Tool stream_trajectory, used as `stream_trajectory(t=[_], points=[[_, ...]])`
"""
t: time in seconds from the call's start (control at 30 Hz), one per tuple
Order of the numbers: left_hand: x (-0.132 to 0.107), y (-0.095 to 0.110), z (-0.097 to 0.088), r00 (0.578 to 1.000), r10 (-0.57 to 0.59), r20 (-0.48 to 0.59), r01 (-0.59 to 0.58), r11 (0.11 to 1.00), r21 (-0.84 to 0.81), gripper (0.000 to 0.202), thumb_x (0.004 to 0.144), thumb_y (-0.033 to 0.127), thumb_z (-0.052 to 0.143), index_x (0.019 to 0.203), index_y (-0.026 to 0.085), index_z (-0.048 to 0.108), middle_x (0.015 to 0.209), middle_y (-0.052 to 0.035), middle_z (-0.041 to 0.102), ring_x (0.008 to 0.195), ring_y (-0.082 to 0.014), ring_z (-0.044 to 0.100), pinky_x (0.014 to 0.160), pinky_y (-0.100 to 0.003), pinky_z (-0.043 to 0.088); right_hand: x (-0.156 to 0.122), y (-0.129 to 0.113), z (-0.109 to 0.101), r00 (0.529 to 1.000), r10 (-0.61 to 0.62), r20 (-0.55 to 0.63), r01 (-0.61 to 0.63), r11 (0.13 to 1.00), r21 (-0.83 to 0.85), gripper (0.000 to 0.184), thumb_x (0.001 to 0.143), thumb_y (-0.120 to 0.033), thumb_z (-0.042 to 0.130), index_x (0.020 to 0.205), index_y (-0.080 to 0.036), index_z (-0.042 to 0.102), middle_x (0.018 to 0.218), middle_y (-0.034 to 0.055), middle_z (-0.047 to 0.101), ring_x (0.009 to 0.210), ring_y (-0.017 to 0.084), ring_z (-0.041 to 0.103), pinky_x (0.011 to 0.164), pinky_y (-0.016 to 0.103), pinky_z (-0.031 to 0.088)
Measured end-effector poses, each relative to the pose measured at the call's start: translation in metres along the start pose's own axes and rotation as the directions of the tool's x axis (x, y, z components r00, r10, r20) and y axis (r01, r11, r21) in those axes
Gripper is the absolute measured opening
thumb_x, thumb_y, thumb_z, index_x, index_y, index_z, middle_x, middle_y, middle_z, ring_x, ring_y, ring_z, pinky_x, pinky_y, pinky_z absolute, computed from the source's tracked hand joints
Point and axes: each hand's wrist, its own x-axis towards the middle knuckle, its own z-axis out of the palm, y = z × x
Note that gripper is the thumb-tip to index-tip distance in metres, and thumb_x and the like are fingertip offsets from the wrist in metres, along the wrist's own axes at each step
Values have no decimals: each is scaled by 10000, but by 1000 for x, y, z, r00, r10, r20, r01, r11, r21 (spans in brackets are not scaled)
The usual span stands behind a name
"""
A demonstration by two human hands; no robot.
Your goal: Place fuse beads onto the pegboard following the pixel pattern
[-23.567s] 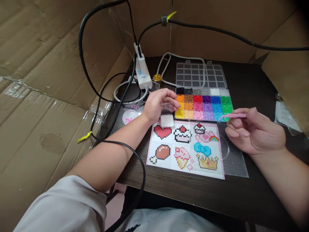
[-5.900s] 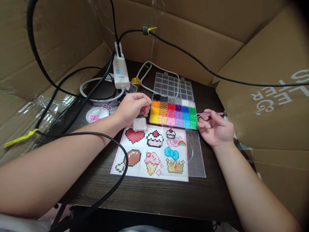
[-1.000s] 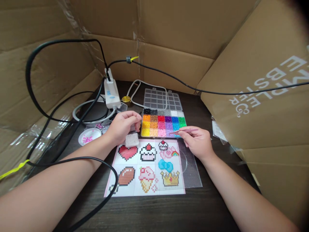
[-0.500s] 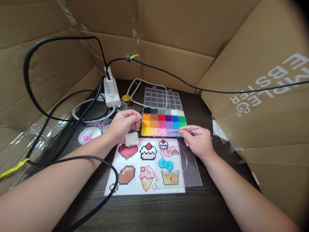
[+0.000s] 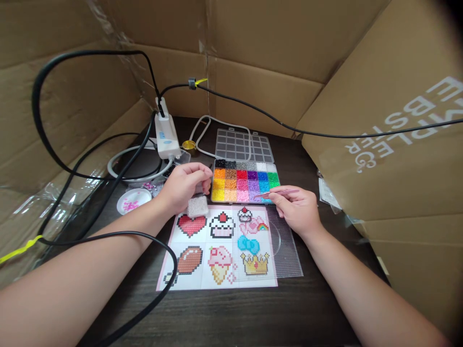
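Note:
My left hand (image 5: 183, 185) is curled over a small clear box of white beads (image 5: 197, 206) at the top left corner of the pattern sheet (image 5: 220, 250); what the fingers pinch is unclear. My right hand (image 5: 298, 209) pinches pink tweezers (image 5: 277, 193), whose tip points left over the near row of the bead organizer (image 5: 246, 180), a tray of coloured beads with its clear lid (image 5: 243, 145) laid open behind. A clear pegboard (image 5: 287, 241) lies over the right part of the sheet, under my right wrist.
A white dish of pink beads (image 5: 133, 200) sits left of my hand. A white power adapter (image 5: 164, 136), a coiled white cord (image 5: 126, 166) and black cables (image 5: 144, 236) crowd the back left. Cardboard walls (image 5: 390, 144) enclose the dark table (image 5: 231, 313).
Over the last second both hands stay almost still; the tweezers' tip holds over the organizer's near row. Earlier my right hand was further right with the tweezers raised beside the organizer.

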Motion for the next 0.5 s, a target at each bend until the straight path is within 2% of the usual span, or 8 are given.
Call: stream_trajectory(t=[0.5], points=[[-3,3,0,1000,-8,2,8,1000,-11,58,655,196,693,658,170,641,498,12,562,466,-113,536,513,-251,444,-1,1,-1,999,-25,21,26,999,-24,204,778,-338,763,763,-137,792,788,103,760,386,56,475,371,214,386]])
